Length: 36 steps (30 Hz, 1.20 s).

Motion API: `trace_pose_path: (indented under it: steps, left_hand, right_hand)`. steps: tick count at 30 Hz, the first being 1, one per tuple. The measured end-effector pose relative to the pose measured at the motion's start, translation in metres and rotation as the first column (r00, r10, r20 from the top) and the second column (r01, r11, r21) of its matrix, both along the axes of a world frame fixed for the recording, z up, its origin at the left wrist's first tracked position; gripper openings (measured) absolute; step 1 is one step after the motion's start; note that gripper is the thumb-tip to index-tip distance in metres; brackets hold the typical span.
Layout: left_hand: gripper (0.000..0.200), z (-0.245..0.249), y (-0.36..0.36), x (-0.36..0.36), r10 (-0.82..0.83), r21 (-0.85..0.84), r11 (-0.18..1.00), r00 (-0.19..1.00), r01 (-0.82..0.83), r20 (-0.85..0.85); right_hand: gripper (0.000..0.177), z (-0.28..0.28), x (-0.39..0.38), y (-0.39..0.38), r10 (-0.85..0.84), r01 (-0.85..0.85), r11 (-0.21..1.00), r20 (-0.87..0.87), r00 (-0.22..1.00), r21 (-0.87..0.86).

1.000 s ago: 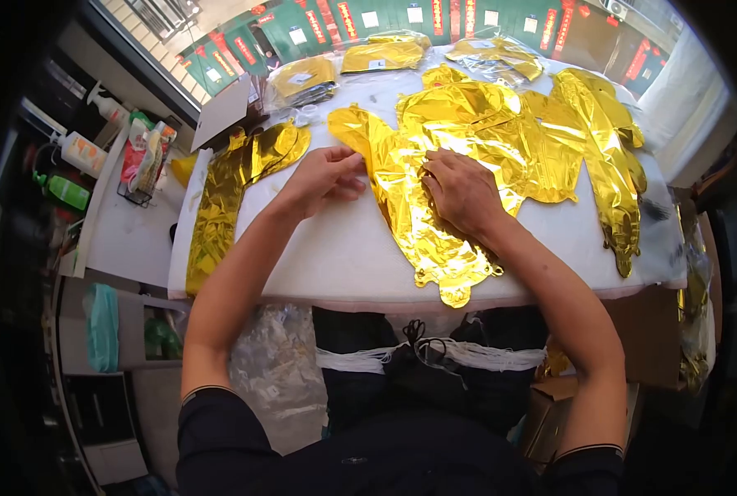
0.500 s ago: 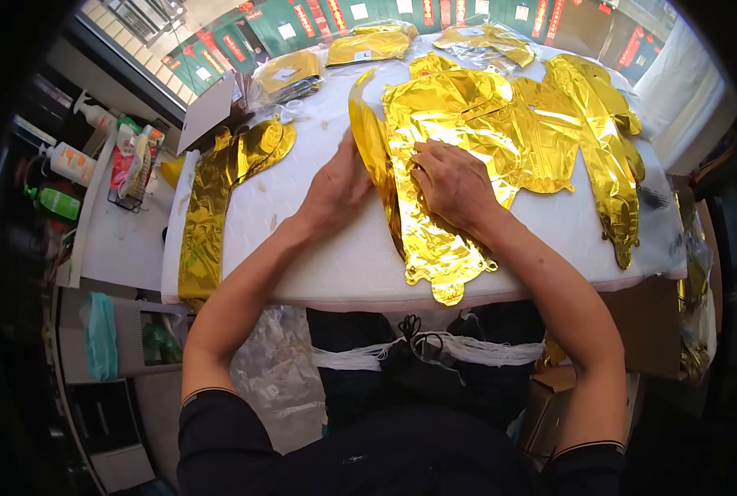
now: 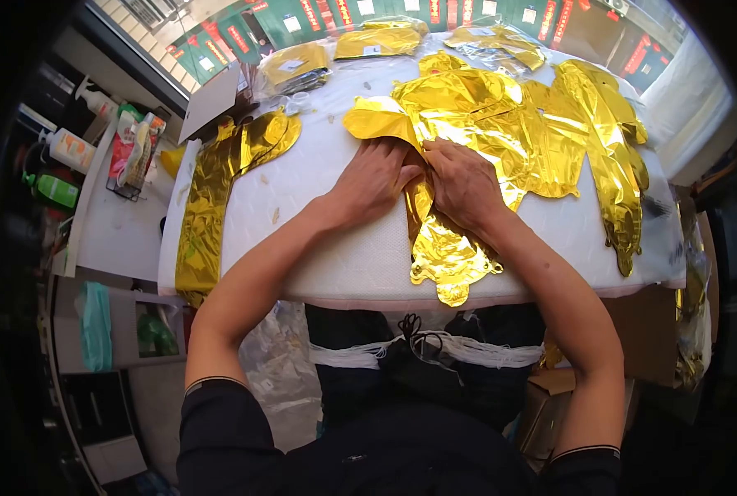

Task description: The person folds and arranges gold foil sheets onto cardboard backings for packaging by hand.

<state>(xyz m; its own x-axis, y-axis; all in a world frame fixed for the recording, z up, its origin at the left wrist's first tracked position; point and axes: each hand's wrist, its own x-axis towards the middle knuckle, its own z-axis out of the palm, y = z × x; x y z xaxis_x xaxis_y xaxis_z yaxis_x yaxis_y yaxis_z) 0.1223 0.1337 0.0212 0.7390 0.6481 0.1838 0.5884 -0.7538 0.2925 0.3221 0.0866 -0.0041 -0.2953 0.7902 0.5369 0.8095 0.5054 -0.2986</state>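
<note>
pose of left hand [image 3: 376,178]?
flat, palm down, fingers loose, pressing a folded flap of gold foil balloon [image 3: 447,248]; clasping nothing.
and right hand [image 3: 465,183]?
palm down just beside, thumbs close, fingertips bent onto the foil; hard to tell whether pinching or only pressing.
hidden?
stretch of foil under both palms.
balloon's place?
on white table [image 3: 335,248], spreading beyond the fingers, tail poking out below the wrists.

Two hands [image 3: 372,178] [image 3: 465,183], three bagged foil packs [image 3: 294,66] [image 3: 381,40] [image 3: 500,45], three bottles [image 3: 95,99] [image 3: 68,149] [image 3: 52,190].
</note>
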Motion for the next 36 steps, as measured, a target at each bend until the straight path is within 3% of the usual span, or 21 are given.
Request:
trace_pose_path:
  steps: [1, 2, 5, 7, 11, 15, 17, 20, 24, 25, 30, 36]
  left_hand:
    - [0.049, 0.004, 0.001, 0.001, -0.005, -0.141, 0.99, 0.997, -0.005, -0.075]
    - [0.049, 0.002, 0.005, 0.001, -0.005, -0.141, 0.99, 0.997, -0.005, -0.075]
    - [0.05, -0.015, 0.022, 0.003, 0.055, -0.044, 0.998, 0.999, -0.054, 0.002]
    - [0.051, -0.018, 0.036, 0.004, -0.023, 0.196, 0.981, 0.989, -0.006, 0.145]
    - [0.058, -0.012, 0.061, 0.01, -0.053, 0.354, 0.935, 0.973, -0.031, 0.225]
    - [0.057, 0.006, 0.061, 0.014, -0.028, 0.158, 0.987, 0.949, -0.024, 0.314]
    - [0.052, 0.001, 0.062, 0.011, 0.11, 0.086, 0.986, 0.94, -0.145, 0.322]
    - [0.045, -0.011, 0.052, -0.007, 0.006, 0.169, 0.983, 0.931, -0.073, 0.366]
    - [0.06, -0.015, 0.019, -0.025, -0.097, 0.196, 0.979, 0.975, 0.057, 0.201]
    - [0.068, -0.016, 0.017, -0.025, -0.104, 0.124, 0.989, 0.983, 0.086, 0.151]
    - [0.073, -0.021, 0.019, -0.014, -0.107, 0.105, 0.989, 0.992, 0.1, 0.06]
    - [0.073, -0.027, 0.021, -0.014, -0.091, 0.194, 0.975, 0.992, 0.107, -0.089]
  right_hand:
    - [0.018, -0.001, 0.0, 0.001, 0.002, -0.002, 1.0, 0.0, 1.0, 0.0]
    - [0.017, -0.002, -0.001, 0.002, 0.005, -0.005, 0.999, -0.015, 1.0, 0.034]
    - [0.014, -0.003, 0.001, 0.003, 0.008, -0.006, 0.998, -0.025, 1.0, 0.056]
    - [0.013, 0.0, 0.0, 0.002, 0.01, -0.009, 0.999, -0.018, 1.0, 0.047]
    - [0.013, 0.004, -0.001, -0.002, 0.009, -0.008, 1.0, -0.023, 1.0, 0.024]
    - [0.015, 0.006, -0.003, -0.002, 0.048, -0.042, 0.996, -0.087, 0.995, 0.075]
    - [0.016, 0.006, -0.003, -0.001, 0.052, -0.046, 0.996, -0.078, 0.996, 0.077]
    - [0.017, 0.006, -0.003, -0.002, 0.049, -0.043, 0.996, -0.084, 0.995, 0.075]
    - [0.017, 0.009, -0.005, -0.004, 0.024, -0.02, 0.999, -0.082, 0.996, 0.046]
    - [0.017, 0.009, -0.006, -0.004, 0.033, -0.03, 0.999, -0.082, 0.996, 0.044]
    - [0.015, 0.005, -0.002, -0.001, 0.018, -0.017, 1.0, -0.046, 0.999, 0.026]
    - [0.014, 0.006, -0.003, -0.002, -0.004, 0.004, 0.999, -0.005, 1.0, 0.033]
